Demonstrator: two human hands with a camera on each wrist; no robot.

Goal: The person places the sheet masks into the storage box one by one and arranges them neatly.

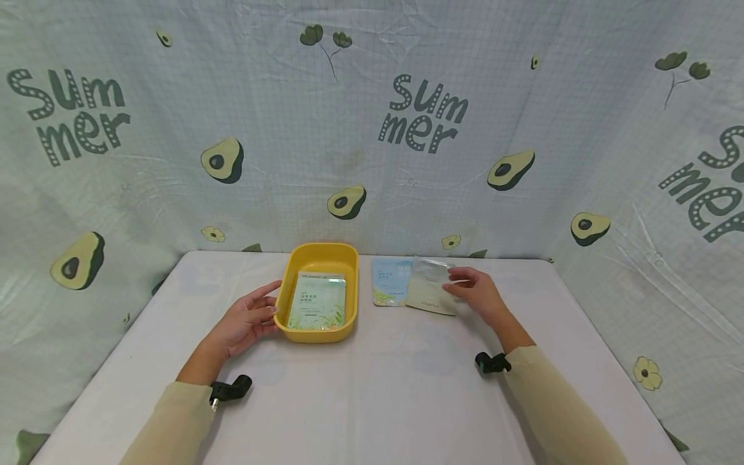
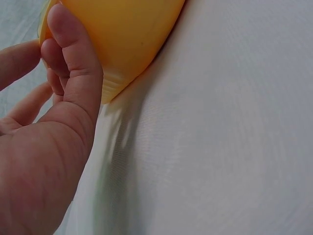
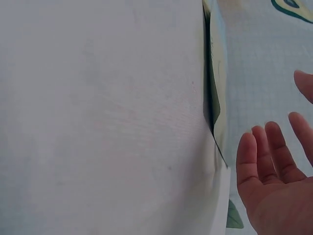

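A yellow plastic basket (image 1: 316, 336) stands on the table left of the middle, with a pale green flat sachet (image 1: 316, 302) lying in it. My left hand (image 1: 247, 323) holds the basket's left side, its bent fingers at the rim; the left wrist view shows them close against the yellow wall (image 2: 132, 34). Right of the basket lie a light blue sachet (image 1: 391, 281) and a cream sachet (image 1: 431, 287) that partly covers it. My right hand (image 1: 478, 294) is over the cream sachet's right edge, fingers spread and slightly bent. In the right wrist view nothing lies between those fingers.
The table (image 1: 372, 394) has a white cover. Behind it and on both sides hangs a pale cloth (image 1: 279, 129) printed with avocados and lettering. Each wrist carries a small black camera, the left camera (image 1: 231, 389) and the right camera (image 1: 492, 363).
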